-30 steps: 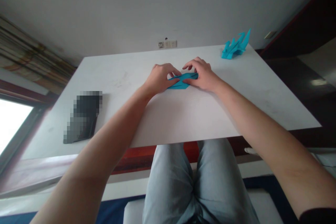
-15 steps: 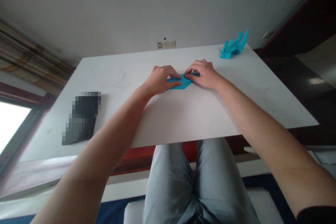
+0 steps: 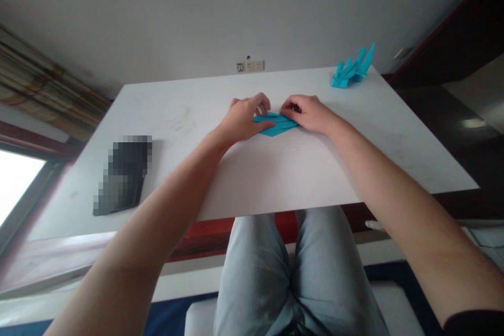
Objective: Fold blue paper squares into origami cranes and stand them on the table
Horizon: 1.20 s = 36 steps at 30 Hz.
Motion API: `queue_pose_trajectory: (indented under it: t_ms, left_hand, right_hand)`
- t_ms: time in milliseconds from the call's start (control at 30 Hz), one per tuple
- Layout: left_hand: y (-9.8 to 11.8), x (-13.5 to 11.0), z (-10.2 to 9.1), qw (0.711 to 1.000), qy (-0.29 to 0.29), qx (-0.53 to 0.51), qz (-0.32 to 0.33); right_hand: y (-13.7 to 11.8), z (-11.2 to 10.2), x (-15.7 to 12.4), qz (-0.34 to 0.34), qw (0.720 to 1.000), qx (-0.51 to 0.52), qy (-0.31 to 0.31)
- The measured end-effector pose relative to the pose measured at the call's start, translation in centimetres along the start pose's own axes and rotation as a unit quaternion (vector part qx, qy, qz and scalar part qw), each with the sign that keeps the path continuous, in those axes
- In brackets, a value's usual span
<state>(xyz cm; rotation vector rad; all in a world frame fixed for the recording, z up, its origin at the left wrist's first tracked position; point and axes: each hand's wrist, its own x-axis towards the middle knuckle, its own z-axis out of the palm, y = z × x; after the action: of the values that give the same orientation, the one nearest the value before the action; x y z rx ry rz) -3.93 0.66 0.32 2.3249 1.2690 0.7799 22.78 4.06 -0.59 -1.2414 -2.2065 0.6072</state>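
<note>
From my remote station, I see the left grip (image 3: 240, 121) at the left end of a folded piece of turquoise origami paper (image 3: 276, 124). The paper lies flat on the white tabletop (image 3: 275, 178) between the two grips, with its creases running sideways. The left thumb (image 3: 264, 126) lies across the paper's near face, while the other fingers arch up beyond it. The right grip (image 3: 305, 114) sits just beside the paper's right end, its fingertips (image 3: 289, 109) at the upper edge. Neither grip is clenched into a fist, but I cannot tell whether either is pinching the paper or only pressing on it. Toward the far right corner of the tabletop, well apart from both grips, stands a spiky turquoise origami figure (image 3: 352, 72). A pixelated dark object (image 3: 125, 176) that I cannot identify lies to the left.
</note>
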Motion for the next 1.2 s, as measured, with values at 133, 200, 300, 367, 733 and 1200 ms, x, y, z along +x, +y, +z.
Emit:
queue_pose_trajectory:
  t_ms: [133,200,300,367,733,1200]
  left_hand:
    - [0.1,0.0,-0.1,1.0,-0.013,0.021,0.007]
    - [0.3,0.0,-0.1,0.999,-0.025,0.046,0.006]
    - [0.5,-0.1,0.0,0.996,-0.036,0.079,-0.012]
    - [0.6,-0.2,0.0,0.995,-0.04,0.091,-0.025]
    - [0.2,0.2,0.1,0.996,-0.002,0.052,-0.071]
    - [0.1,0.0,-0.1,0.996,0.03,-0.033,-0.075]
  right_hand:
    - [-0.2,0.0,-0.2,0.011,1.0,-0.004,0.004]
    - [-0.6,-0.1,-0.3,0.024,1.0,-0.006,-0.007]
    - [-1.3,-0.2,-0.3,0.058,0.998,-0.02,-0.023]
    - [-1.7,-0.3,-0.3,0.082,0.995,-0.045,-0.023]
    - [-1.3,-0.5,-0.2,0.091,0.993,-0.067,-0.044]
    - [0.0,0.3,-0.1,-0.011,0.997,0.079,0.017]
